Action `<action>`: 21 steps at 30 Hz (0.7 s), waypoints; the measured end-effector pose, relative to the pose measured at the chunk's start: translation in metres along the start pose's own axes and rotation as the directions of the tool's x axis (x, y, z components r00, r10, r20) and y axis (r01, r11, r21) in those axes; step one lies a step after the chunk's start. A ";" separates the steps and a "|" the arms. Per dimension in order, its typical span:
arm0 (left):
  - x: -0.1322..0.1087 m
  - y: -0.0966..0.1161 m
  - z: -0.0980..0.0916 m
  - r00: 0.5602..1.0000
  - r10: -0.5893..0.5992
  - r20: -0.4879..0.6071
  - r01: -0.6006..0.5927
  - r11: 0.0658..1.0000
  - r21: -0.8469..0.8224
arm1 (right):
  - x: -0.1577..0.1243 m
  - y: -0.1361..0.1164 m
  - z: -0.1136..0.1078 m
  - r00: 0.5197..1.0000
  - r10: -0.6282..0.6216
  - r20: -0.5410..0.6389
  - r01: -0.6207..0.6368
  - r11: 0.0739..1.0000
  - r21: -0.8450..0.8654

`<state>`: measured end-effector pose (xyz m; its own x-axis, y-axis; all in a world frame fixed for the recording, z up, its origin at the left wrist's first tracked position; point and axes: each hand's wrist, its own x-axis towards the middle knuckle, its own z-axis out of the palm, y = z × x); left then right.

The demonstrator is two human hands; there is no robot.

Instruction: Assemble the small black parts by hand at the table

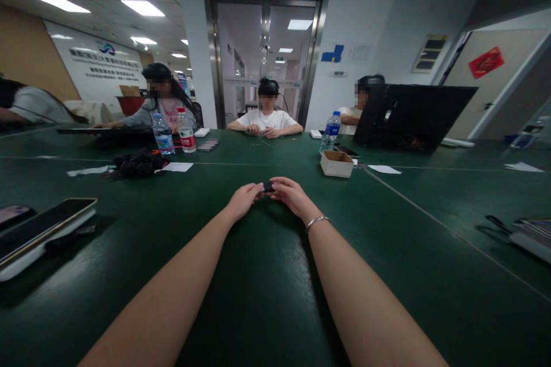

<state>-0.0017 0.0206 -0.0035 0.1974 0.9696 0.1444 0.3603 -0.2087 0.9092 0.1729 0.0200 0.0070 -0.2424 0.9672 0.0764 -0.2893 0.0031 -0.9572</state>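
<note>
1. Left hand (243,203): grip narrow, fingertips closed on the left end of a small black object (268,187).
2. Right hand (293,195): grip narrow, fingers curled about the object's right end; silver bracelet (317,222) on the wrist.
3. Object location: between the two hands, over the middle of the green counter (258,298). Too small for me to identify; contact with the counter cannot be told.
4. Far right of the hands: open-topped cardboard box (337,168), blue-capped water bottle (330,133) just behind it.
5. Far left: tangled black bundle (140,162), near a red-capped bottle (186,133).
6. Far side, facing: seated person in white T-shirt (271,121), forearms on the counter.
</note>
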 end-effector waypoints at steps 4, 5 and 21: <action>0.001 -0.002 0.000 1.000 -0.002 0.009 0.002 1.000 0.017 | -0.001 0.000 0.000 1.000 0.006 -0.007 -0.006 1.000 -0.016; 0.001 -0.002 0.000 1.000 -0.007 0.008 0.007 1.000 0.013 | -0.001 0.000 0.000 1.000 0.005 -0.007 -0.005 1.000 -0.018; -0.002 0.003 0.000 1.000 -0.006 -0.005 0.006 1.000 -0.001 | 0.000 0.000 0.000 1.000 0.009 -0.020 -0.009 1.000 -0.014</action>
<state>-0.0007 0.0180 -0.0009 0.1907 0.9715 0.1406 0.3609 -0.2025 0.9103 0.1731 0.0201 0.0071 -0.2265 0.9720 0.0623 -0.2743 -0.0023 -0.9616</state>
